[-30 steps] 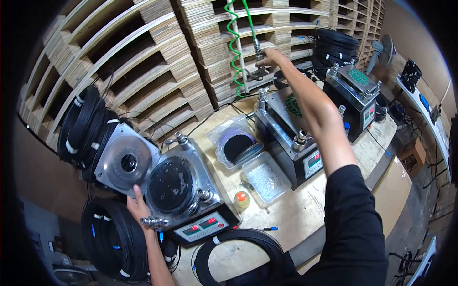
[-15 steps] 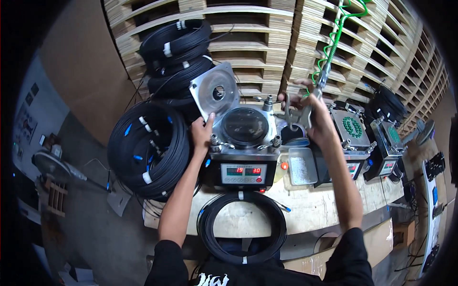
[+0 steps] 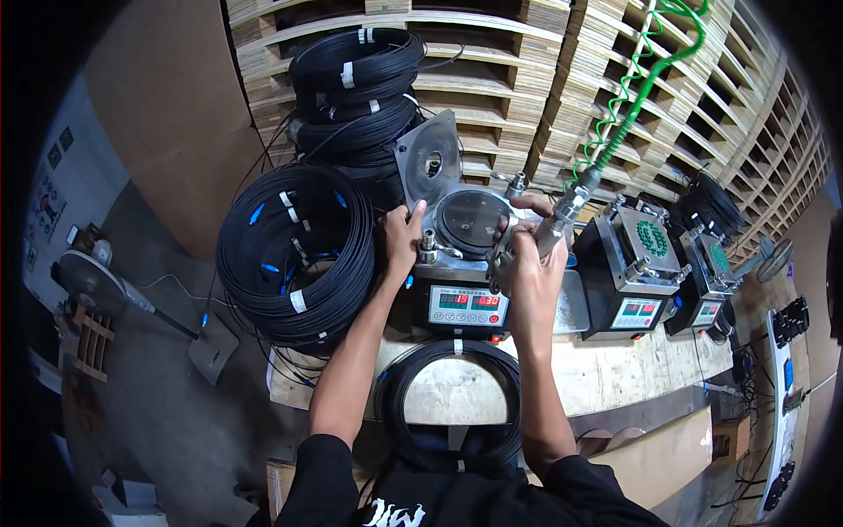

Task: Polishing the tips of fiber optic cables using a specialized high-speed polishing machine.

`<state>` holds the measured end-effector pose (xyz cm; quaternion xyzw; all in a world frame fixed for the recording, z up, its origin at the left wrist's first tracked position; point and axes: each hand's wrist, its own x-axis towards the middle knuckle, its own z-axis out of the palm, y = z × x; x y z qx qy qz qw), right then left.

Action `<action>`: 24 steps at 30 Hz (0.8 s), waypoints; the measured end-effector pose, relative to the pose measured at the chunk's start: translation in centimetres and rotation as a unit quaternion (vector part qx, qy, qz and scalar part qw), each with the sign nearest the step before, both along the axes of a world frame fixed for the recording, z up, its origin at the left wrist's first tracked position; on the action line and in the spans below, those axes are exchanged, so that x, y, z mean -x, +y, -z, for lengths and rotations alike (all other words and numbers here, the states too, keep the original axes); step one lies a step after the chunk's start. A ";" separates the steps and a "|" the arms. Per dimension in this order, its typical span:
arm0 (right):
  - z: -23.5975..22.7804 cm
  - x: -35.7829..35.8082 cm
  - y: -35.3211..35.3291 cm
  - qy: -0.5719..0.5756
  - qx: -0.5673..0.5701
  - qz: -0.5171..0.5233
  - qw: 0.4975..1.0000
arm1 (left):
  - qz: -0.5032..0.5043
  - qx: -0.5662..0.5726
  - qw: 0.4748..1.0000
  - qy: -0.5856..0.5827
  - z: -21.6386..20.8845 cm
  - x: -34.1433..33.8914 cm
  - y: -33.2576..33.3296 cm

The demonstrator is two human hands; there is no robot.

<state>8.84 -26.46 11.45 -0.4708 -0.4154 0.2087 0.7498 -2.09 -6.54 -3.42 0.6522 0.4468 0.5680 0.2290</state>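
Far left, a fan stood on the floor. Next came a large black cable coil with white ties and blue connectors, more coils stacked behind it. Left hand was closed on the lower edge of a metal plate, thumb on the near side; plate stood tilted up at the left rear of the first machine. That machine sat on the wooden table, with a dark round disc on top and a lit red display in front. A smaller black coil lay before it at the table's near edge; wooden pallets were stacked behind. Right hand, well apart from the left, was wrapped around a metal hose gun, held over the right side of the first machine and hiding part of it; nozzle contact, can't tell. Green hose ran up and right from the gun. Just right of the hand, a clear tray, partly covered. Then a second machine and a third, each with a green ring pattern on top. Another fan stood farther right.
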 end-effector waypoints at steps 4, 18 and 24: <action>0.4 -0.5 -0.8 0.013 0.008 0.010 1.000 | 0.024 0.037 0.999 0.012 -1.1 -0.3 -0.9; 1.6 -5.3 -1.0 0.018 -0.004 0.033 0.999 | 0.001 -0.011 0.999 0.039 0.8 0.0 1.5; 1.0 -3.7 -0.9 0.024 0.003 -0.017 1.000 | -0.012 -0.018 0.998 0.051 1.6 0.6 2.8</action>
